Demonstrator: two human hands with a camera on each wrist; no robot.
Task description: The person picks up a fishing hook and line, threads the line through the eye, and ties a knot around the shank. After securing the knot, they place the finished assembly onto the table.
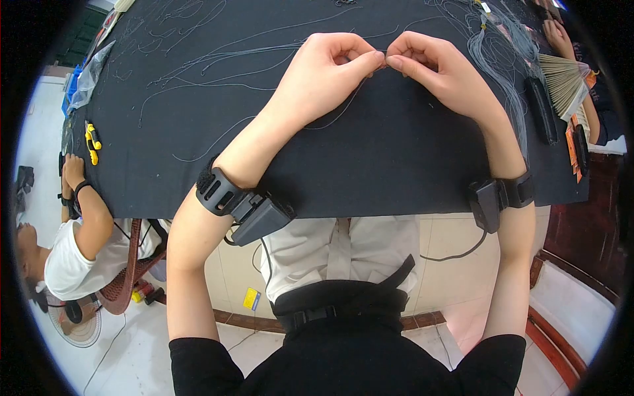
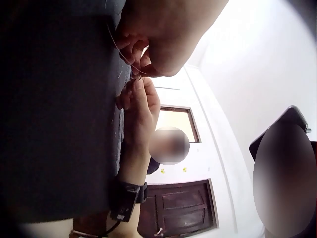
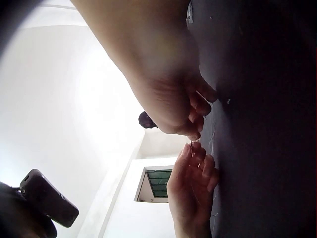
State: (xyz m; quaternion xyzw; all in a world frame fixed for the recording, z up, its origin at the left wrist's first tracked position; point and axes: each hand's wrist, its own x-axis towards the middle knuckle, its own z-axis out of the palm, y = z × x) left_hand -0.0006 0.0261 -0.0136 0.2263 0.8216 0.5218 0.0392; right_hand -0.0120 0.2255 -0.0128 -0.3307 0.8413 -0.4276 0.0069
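Over the far half of the black cloth, my left hand [image 1: 328,74] and right hand [image 1: 444,69] meet almost fingertip to fingertip. Thumb and forefinger of the left hand pinch a thin grey cord [image 1: 340,113], whose length curves down beneath that hand. My right thumb and forefinger pinch at the same spot; the fingers largely hide what lies between them. In the left wrist view the cord [image 2: 117,47] arcs past the left fingers. A fine strand [image 3: 191,146] spans both hands' fingertips in the right wrist view. Several loose grey cords [image 1: 228,54] fan out left of the hands.
A thick bundle of grey cords [image 1: 492,72] lies at the right, beside a long black object [image 1: 541,112] and fanned pale strips [image 1: 561,86]. Yellow-handled cutters [image 1: 92,142] lie far left. Other people's hands [image 1: 74,170] rest at the table's left and right sides.
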